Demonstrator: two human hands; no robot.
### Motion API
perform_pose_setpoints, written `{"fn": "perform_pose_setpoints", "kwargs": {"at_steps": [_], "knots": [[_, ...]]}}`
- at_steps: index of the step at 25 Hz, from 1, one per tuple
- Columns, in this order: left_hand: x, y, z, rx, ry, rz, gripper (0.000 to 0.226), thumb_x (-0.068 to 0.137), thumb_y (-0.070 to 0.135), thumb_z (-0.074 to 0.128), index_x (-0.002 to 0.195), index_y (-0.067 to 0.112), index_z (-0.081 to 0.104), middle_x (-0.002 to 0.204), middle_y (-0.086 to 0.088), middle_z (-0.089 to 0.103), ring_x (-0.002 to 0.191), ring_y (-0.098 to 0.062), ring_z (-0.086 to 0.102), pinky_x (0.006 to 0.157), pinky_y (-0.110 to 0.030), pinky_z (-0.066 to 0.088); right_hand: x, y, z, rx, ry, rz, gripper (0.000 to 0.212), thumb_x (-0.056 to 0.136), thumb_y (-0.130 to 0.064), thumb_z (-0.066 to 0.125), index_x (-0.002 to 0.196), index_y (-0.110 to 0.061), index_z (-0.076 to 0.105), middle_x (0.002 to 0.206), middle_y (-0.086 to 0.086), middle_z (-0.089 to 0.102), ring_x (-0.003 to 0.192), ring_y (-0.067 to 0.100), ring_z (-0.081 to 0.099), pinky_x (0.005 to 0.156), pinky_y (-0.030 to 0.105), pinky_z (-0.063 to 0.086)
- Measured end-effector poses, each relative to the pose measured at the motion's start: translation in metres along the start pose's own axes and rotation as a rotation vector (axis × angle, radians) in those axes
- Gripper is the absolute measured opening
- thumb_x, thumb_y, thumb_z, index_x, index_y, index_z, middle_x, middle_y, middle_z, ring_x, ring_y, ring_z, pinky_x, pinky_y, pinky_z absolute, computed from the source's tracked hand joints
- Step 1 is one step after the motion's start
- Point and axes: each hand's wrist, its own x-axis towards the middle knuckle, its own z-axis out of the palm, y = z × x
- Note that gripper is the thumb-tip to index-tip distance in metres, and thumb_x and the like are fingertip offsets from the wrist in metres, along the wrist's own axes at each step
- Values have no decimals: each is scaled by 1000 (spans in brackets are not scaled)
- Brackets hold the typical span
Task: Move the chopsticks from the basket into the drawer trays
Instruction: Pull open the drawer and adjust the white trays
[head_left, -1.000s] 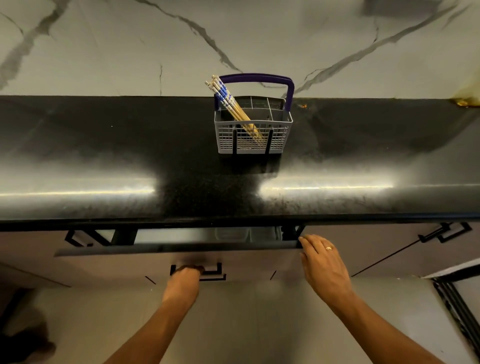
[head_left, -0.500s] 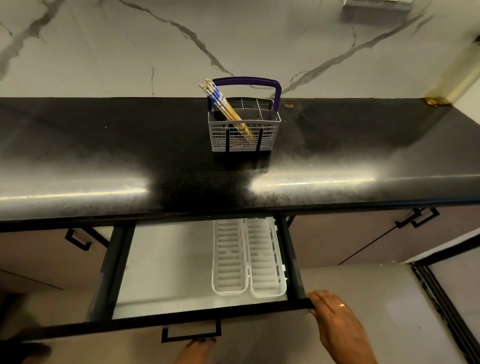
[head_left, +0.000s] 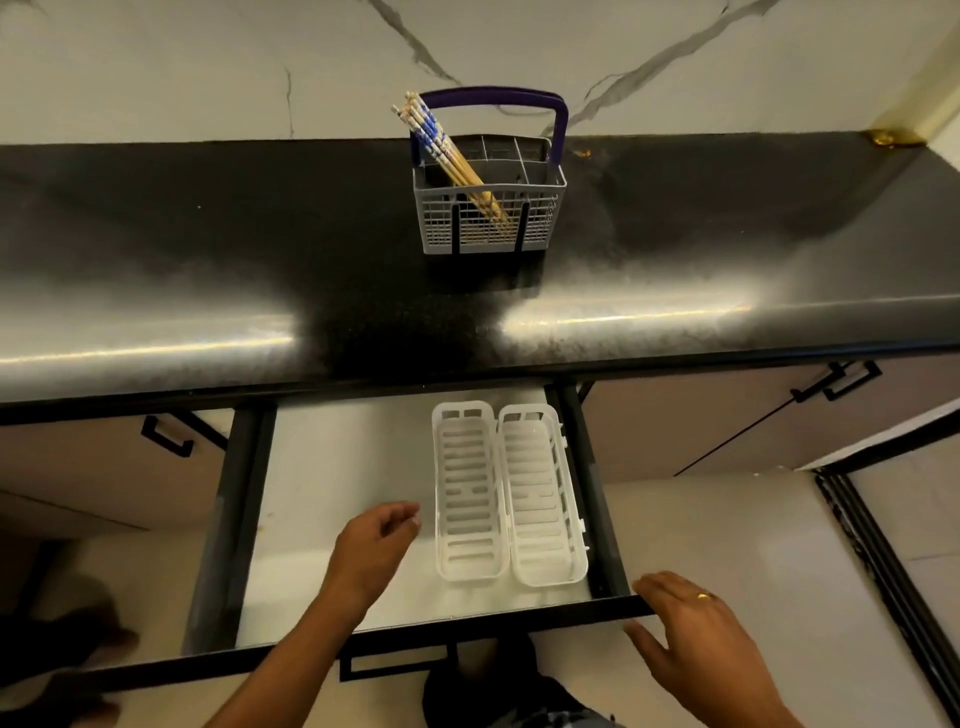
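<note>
The bundle of wooden chopsticks with blue-and-white tops (head_left: 449, 156) leans in the left compartment of the grey plastic cutlery basket with a purple handle (head_left: 488, 208), far back on the black countertop (head_left: 208, 249), well apart from both hands. The left hand (head_left: 371, 551), loosely curled and empty, hovers over the open drawer (head_left: 332, 493) just left of two white slotted trays (head_left: 509, 493). The right hand (head_left: 691, 639), fingers spread, rests on the drawer's near right corner

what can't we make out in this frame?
- Head view: chopsticks exact count, bundled and too small.
- Their lower tips, masked by the basket mesh.
- Drawer back end, hidden under the countertop.
- Dark shape at the bottom edge: cut off, unidentifiable.
</note>
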Motion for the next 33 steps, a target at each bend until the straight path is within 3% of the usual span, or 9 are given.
{"fn": "perform_pose_setpoints", "kwargs": {"at_steps": [2, 6, 14, 21, 25, 27, 29, 31, 33], "knots": [[16, -4, 18, 93, 28, -63, 39, 93, 27, 64, 131, 19, 60, 126, -6, 67, 112, -19, 62, 98, -30, 47, 13, -9, -14, 107, -38, 48, 57, 89, -58, 57, 139, -30, 52, 137, -14, 57, 126, 9, 55, 105, 28, 45], [36, 2, 44, 289, -44, -155, 71, 93, 37, 62, 153, 14, 31, 139, -13, 58, 127, -27, 55, 100, -30, 43, 80, -23, -18, 229, -73, 203, 40, 94, -39, 57, 128, -19, 57, 114, 3, 71, 95, 20, 69, 80, 34, 59], [12, -14, 68, 496, -137, -126, 69, 85, 11, 53, 150, 26, 36, 111, -11, 71, 97, -28, 68, 86, -34, 56, 119, -28, 23, 85, -323, 167, 44, 92, -4, 53, 135, -9, 45, 118, 10, 67, 104, 28, 67, 85, 36, 57], [19, -22, 60, 290, -264, -304, 60, 85, 12, 57, 144, 20, 45, 94, -7, 71, 72, -21, 74, 65, -32, 62, 106, -34, 30, 0, -316, 187, 46, 94, -6, 52, 138, -11, 42, 120, 7, 67, 107, 25, 67, 85, 35, 54], [25, -28, 55, 274, -324, -322, 57, 87, 8, 59, 141, 16, 47, 85, -5, 70, 67, -19, 73, 68, -33, 61, 102, -40, 27, 10, -302, 219, 41, 95, -9, 52, 136, -11, 45, 123, 7, 66, 110, 24, 66, 88, 34, 54], [26, -31, 54, 315, -352, -326, 60, 87, 11, 61, 145, 16, 45, 90, -5, 72, 73, -20, 74, 70, -31, 60, 100, -42, 25, 19, -312, 239, 41, 95, -9, 54, 135, -10, 46, 123, 6, 66, 110, 23, 66, 88, 33, 54], [25, -28, 52, 451, -367, -307, 64, 88, 24, 62, 148, 19, 41, 116, -7, 71, 100, -22, 72, 86, -33, 57, 99, -45, 21, 19, -328, 241, 36, 95, -10, 54, 130, -11, 52, 121, 4, 67, 105, 20, 66, 86, 30, 53], [30, -14, 39, 736, -273, -183, 67, 92, 46, 56, 152, 24, 35, 147, -4, 53, 132, -22, 54, 104, -34, 45, 106, -51, 4, 29, -377, 232, 30, 93, -12, 56, 123, -13, 59, 117, 3, 67, 98, 18, 64, 83, 28, 52], [43, 19, 12, 779, -88, -73, 63, 94, 53, 50, 150, 27, 38, 150, -3, 49, 134, -23, 50, 106, -36, 42, 132, -61, -31, 63, -362, 190, 23, 91, -16, 59, 114, -13, 62, 104, 2, 67, 92, 18, 65, 78, 27, 53]]}}
